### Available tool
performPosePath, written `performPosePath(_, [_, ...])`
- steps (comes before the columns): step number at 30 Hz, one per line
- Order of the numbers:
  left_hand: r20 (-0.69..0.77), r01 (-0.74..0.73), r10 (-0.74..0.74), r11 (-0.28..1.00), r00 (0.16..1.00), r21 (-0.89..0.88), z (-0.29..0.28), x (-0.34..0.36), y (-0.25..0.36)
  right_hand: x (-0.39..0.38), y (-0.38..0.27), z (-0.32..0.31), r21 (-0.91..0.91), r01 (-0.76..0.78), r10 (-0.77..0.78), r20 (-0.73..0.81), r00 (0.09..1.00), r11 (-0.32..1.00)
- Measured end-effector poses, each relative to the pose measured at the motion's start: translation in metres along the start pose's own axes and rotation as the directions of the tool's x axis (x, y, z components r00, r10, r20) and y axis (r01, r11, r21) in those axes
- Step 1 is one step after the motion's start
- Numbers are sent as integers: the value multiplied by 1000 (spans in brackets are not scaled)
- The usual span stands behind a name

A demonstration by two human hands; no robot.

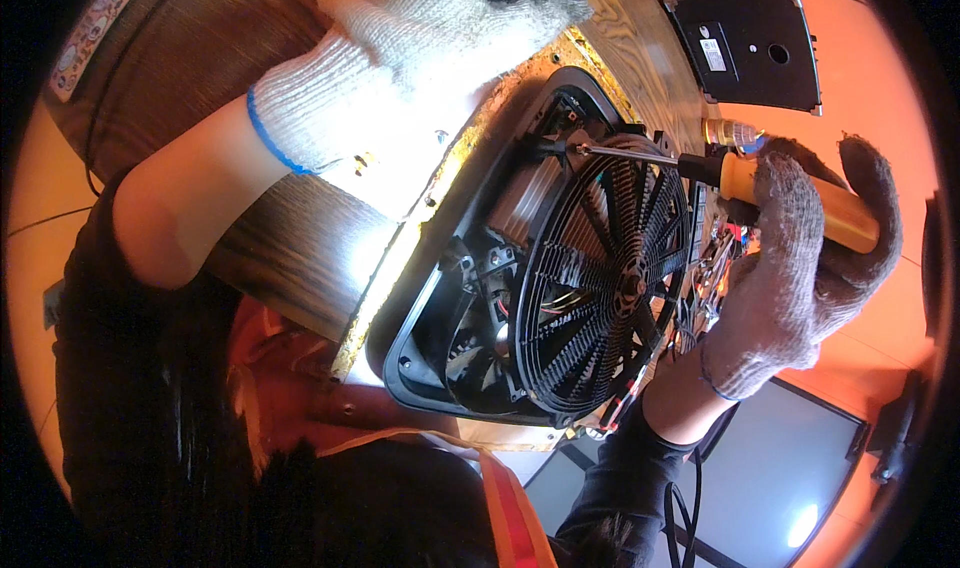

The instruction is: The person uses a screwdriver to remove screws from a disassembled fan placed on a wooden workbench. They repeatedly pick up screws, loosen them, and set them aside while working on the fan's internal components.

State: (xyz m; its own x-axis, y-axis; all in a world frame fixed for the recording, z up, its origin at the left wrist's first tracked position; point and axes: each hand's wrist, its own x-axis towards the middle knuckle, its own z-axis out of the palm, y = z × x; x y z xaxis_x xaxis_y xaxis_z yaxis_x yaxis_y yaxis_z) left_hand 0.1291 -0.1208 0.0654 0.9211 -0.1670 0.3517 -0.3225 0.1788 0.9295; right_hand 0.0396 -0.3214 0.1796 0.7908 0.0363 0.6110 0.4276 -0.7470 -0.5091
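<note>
My right hand, in a grey knit work glove, is closed around the yellow-and-black handle of a screwdriver. Its metal shaft points left, and the tip meets a mounting tab at the upper edge of a round black cooling fan. That fan sits tilted over a black-framed unit with metal fins and a smaller fan inside. My left hand, in a white glove with dark fingertips, is beyond the unit's upper left side. Its fingers look curled together, partly cut off by the top edge; anything inside them is hidden.
Under the unit lies a yellow-stained board on a dark wood-grain table. Loose wires and small parts crowd the fan's right side. A black speaker-like box stands at upper right, a grey flat panel at lower right.
</note>
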Motion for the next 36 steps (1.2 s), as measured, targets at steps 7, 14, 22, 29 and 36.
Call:
performPosePath(7, [16, -38, 38, 998, 999, -54, -4, 6, -8, 26, 16, -9, 408, 138, -274, 295, 915, 902])
performPosePath(14, [-51, -111, 133, 945, 990, 309, 3, -6, 10, 0, 0, 5, -63, -55, 50, -86, 995, 996])
performPosePath(22, [-42, -28, 26, 999, 999, -32, -2, 8, 0, 12, 11, 6, 222, 17, -25, 31, 999, 975])
performPosePath(29, [-85, -24, 27, 999, 996, 37, 7, -1, -3, 7, 14, 11, 84, 139, -140, 5, 990, 987])
performPosePath(36, [-24, -64, 66, 995, 998, 79, -2, 8, -11, 11, 19, 9, 247, 77, -101, 84, 991, 966])
